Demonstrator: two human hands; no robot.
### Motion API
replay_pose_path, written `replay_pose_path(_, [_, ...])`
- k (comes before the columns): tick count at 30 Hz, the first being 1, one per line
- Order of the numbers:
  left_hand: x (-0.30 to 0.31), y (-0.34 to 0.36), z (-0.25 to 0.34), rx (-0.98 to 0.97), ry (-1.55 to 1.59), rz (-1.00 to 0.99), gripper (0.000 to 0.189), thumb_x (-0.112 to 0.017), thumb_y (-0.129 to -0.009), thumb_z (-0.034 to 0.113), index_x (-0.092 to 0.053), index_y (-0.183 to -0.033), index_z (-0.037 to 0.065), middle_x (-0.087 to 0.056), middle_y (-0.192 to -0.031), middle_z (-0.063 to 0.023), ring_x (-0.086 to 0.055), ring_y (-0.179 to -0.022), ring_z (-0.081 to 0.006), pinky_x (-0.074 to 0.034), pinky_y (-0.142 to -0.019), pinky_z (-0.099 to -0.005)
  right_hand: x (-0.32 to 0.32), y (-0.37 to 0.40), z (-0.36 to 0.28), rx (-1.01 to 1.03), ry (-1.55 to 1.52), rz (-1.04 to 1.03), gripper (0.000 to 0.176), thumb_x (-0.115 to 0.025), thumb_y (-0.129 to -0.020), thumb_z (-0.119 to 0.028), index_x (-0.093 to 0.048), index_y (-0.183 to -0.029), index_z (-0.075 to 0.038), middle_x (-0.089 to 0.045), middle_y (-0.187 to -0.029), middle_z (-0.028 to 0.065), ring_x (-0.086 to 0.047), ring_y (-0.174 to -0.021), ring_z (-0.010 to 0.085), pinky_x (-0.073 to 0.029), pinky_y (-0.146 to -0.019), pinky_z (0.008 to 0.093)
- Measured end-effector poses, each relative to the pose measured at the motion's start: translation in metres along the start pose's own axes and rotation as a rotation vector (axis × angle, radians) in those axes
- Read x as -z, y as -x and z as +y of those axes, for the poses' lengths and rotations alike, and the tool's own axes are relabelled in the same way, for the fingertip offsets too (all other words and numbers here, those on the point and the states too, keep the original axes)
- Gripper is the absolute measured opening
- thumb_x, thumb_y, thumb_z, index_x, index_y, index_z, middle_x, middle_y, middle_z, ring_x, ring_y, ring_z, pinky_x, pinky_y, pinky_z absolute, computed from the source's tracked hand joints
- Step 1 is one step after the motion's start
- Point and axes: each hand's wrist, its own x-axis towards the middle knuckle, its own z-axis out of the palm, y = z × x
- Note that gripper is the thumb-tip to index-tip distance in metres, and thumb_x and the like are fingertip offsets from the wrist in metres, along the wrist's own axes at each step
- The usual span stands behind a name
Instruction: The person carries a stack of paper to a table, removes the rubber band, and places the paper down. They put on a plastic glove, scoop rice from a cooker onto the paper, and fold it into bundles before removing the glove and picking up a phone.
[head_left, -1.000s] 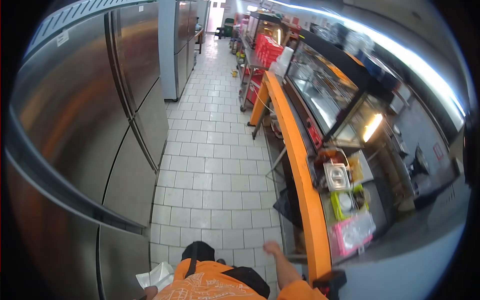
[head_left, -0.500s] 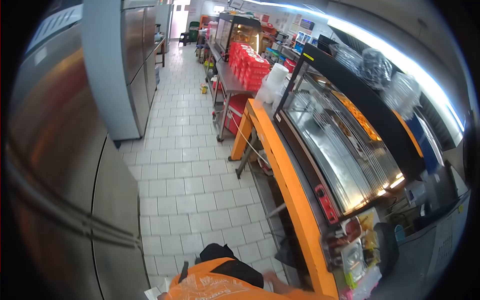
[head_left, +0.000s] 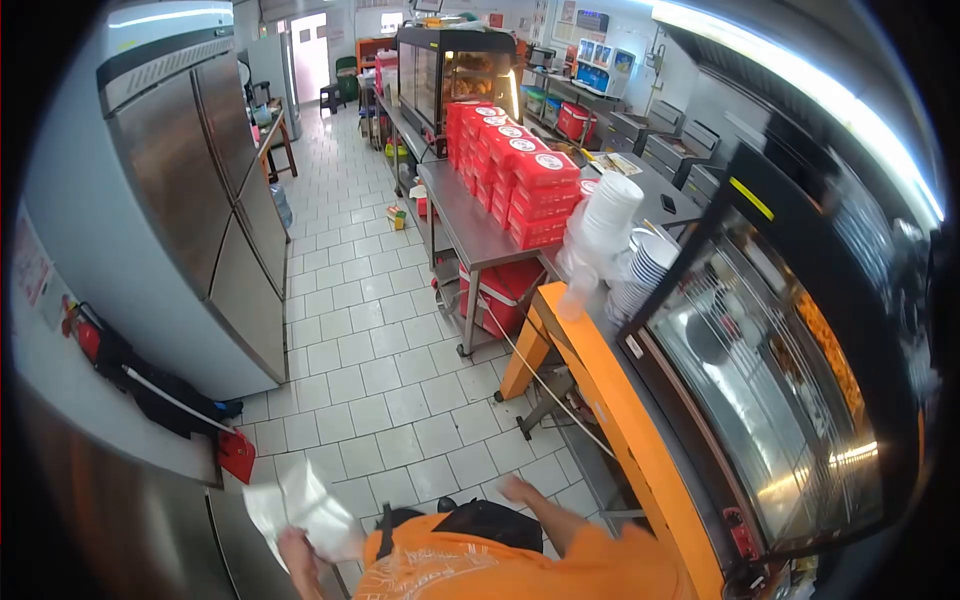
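At the lower left, my left hand (head_left: 297, 548) grips a flat, creased white sheet (head_left: 300, 505) that looks like paper or a thin bag. It hangs out over the floor tiles, beside the steel cabinet at the left edge. My right hand (head_left: 518, 490) is in front of my body with the forearm stretched forward, smeared by motion and touching nothing visible. Nearest to it is the orange-framed counter (head_left: 625, 430). Between the hands are my orange shirt (head_left: 450, 560) and a dark item at my waist.
A glass food warmer (head_left: 760, 390) stands on the orange counter. Beyond it are stacked white tubs (head_left: 610, 205) and red boxes (head_left: 540, 185) on a steel table. Tall steel fridges (head_left: 190, 190) line the left side, with a red dustpan (head_left: 237, 455) nearby. A tiled aisle (head_left: 380, 370) runs ahead.
The view has moved forward along the aisle and tilted. My left hand and the white sheet have come into fuller view, and my right hand has swung forward, away from the counter's side.
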Motion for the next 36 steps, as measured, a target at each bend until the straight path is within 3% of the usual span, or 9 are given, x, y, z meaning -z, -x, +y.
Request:
replay_pose_path(3, [-0.063, -0.058, 0.151, -0.209, 0.235, -0.144, 0.03, -0.058, -0.082, 0.0, -0.037, -0.066, 0.013, -0.034, -0.06, 0.0065, -0.031, -0.05, -0.0046, -0.023, -0.046, -0.0239, 0.215, -0.044, -0.244, 0.659, -0.118, 0.056, 0.074, -0.056, -0.094, -0.053, -0.038, -0.146, -0.003, -0.039, -0.149, 0.0219, -0.043, -0.134, 0.0366, -0.038, -0.108, 0.0412])
replay_pose_path(5, [-0.105, -0.092, 0.239, -0.354, 0.362, -0.198, 0.031, -0.06, -0.082, 0.001, -0.035, -0.068, 0.013, -0.031, -0.062, 0.0067, -0.028, -0.055, -0.0035, -0.019, -0.049, -0.0222, 0.324, 0.008, -0.374, 0.63, -0.546, -0.37, 0.097, -0.067, -0.089, -0.05, -0.009, -0.155, -0.01, -0.039, -0.148, 0.0176, -0.045, -0.131, 0.03, -0.045, -0.102, 0.0423])
replay_pose_path(7, [-0.149, -0.136, 0.302, -0.48, 0.375, -0.228, 0.031, -0.061, -0.082, 0.002, -0.035, -0.068, 0.012, -0.032, -0.063, 0.0063, -0.028, -0.057, -0.0034, -0.02, -0.05, -0.0221, 0.374, -0.007, -0.431, 0.699, -0.752, -0.303, 0.095, -0.068, -0.089, -0.047, -0.009, -0.154, -0.009, -0.039, -0.148, 0.0175, -0.045, -0.13, 0.0278, -0.044, -0.102, 0.0418])
replay_pose_path(20, [-0.436, -0.456, 0.589, -0.643, 0.302, -0.852, 0.033, -0.066, -0.074, -0.001, -0.035, -0.069, 0.011, -0.038, -0.059, 0.0044, -0.03, -0.053, -0.0032, -0.026, -0.048, -0.0204, 0.67, -0.258, -0.44, 0.932, -1.811, -0.168, 0.088, -0.08, -0.078, -0.013, -0.029, -0.15, -0.008, -0.045, -0.144, 0.007, -0.041, -0.134, 0.0203, -0.036, -0.112, 0.0393])
replay_pose_path(23, [-0.51, -0.542, 0.62, -0.958, 0.151, -0.792, 0.033, -0.066, -0.073, -0.008, -0.039, -0.064, 0.01, -0.04, -0.055, 0.0051, -0.035, -0.045, -0.0033, -0.026, -0.042, -0.0232, 0.78, -0.318, -0.431, 0.985, -2.134, -0.273, 0.075, -0.075, -0.08, -0.003, -0.038, -0.145, -0.009, -0.055, -0.131, 0.0099, -0.054, -0.121, 0.021, -0.046, -0.104, 0.0385])
replay_pose_path(25, [-0.555, -0.601, 0.651, -1.36, -0.116, -0.722, 0.029, -0.066, -0.07, -0.009, -0.043, -0.065, 0.008, -0.045, -0.058, -0.0027, -0.044, -0.047, -0.0151, -0.033, -0.043, -0.028, 0.861, -0.35, -0.451, 0.789, -1.593, 0.383, 0.063, -0.073, -0.077, -0.013, -0.048, -0.132, 0.003, -0.062, -0.121, 0.0169, -0.062, -0.111, 0.0272, -0.05, -0.099, 0.0432])
replay_pose_path(28, [-0.605, -0.701, 0.709, -1.669, -0.281, -0.368, 0.017, -0.063, -0.065, -0.004, -0.051, -0.069, 0.007, -0.049, -0.065, -0.0075, -0.05, -0.056, -0.0278, -0.038, -0.047, -0.0346, 0.954, -0.427, -0.479, 0.913, -1.806, 0.417, 0.06, -0.063, -0.076, -0.007, -0.047, -0.132, 0.006, -0.062, -0.119, 0.0196, -0.064, -0.108, 0.0303, -0.054, -0.093, 0.042])
replay_pose_path(34, [-0.635, -0.868, 0.814, -1.321, -0.683, 0.781, 0.014, -0.059, -0.08, -0.003, -0.063, -0.093, 0.002, -0.064, -0.078, -0.0074, -0.06, -0.07, -0.0209, -0.049, -0.066, -0.0293, 1.151, -0.523, -0.556, 1.016, -1.749, 0.343, 0.076, -0.063, -0.067, 0.002, -0.038, -0.139, 0.0, -0.054, -0.124, 0.016, -0.058, -0.113, 0.0313, -0.05, -0.097, 0.0433])
replay_pose_path(36, [-0.662, -0.937, 0.805, -0.556, 0.137, -0.045, 0.01, -0.058, -0.095, 0.006, -0.064, -0.102, 0.001, -0.07, -0.096, -0.0093, -0.063, -0.084, -0.0134, -0.05, -0.075, -0.0257, 1.214, -0.566, -0.592, 1.026, -1.641, 0.347, 0.081, -0.063, -0.065, 0.0, -0.036, -0.141, 0.0, -0.052, -0.127, 0.0165, -0.055, -0.116, 0.0321, -0.048, -0.1, 0.044])
